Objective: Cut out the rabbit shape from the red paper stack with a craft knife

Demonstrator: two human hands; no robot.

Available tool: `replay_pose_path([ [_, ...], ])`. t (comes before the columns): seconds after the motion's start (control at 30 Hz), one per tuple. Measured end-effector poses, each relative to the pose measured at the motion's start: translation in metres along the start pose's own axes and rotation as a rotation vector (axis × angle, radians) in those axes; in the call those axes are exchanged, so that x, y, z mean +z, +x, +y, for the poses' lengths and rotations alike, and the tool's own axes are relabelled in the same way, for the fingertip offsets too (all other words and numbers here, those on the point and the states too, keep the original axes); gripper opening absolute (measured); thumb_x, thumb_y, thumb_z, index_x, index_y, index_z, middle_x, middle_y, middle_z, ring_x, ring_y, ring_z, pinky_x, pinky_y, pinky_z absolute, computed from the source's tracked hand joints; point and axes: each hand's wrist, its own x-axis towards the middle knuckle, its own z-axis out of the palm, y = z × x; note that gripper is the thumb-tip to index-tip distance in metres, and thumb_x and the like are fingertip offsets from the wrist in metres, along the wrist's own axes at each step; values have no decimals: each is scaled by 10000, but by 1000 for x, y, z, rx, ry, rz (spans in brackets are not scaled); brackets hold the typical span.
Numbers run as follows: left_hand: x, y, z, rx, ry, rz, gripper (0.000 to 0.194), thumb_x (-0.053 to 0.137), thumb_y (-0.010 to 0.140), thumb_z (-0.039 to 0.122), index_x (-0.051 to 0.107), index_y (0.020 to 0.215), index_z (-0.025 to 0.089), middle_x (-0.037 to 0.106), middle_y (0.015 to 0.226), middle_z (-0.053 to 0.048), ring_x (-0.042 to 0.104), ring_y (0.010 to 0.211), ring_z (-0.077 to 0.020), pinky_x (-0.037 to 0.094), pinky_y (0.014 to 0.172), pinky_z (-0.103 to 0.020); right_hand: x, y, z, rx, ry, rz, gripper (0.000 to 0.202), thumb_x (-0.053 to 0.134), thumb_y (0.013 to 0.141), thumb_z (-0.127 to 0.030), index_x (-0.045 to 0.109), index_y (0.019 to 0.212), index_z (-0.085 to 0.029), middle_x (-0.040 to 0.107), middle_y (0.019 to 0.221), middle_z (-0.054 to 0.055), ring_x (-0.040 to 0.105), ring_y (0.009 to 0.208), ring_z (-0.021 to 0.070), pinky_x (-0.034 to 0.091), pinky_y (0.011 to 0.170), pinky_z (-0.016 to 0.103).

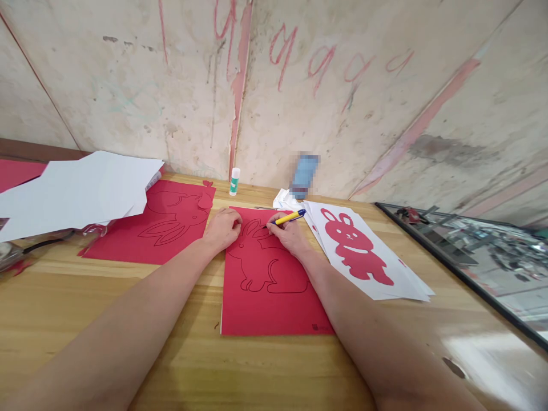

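Observation:
A red sheet lies on the wooden table, with a rabbit outlined on it in dark lines. My right hand is closed around a yellow pen with a dark blue end, its tip at the rabbit's ears. At the sheet's upper left edge rests my left hand, fingers curled in; whether anything is between them is hidden. Left of it lies another red sheet with a rabbit outline and a cut edge near its top right.
White papers cover the left side. A glue stick stands near the wall. At right are white sheets bearing a red rabbit cutout, and a black-framed edge. A blurred blue object leans at the wall.

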Motion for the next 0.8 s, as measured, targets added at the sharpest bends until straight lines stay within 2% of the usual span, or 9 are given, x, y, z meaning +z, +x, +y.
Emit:
replay_pose_path([
  [0.8, -1, 0, 1, 10, 14, 2, 182, 530, 733, 57, 650, 754, 192, 689, 869, -31, 590, 904, -209, 464, 906, -340, 0, 0, -2, 2, 16, -24, 137, 587, 724, -359, 544, 720, -229, 557, 616, -14, 551, 624, 170, 456, 674, 334],
])
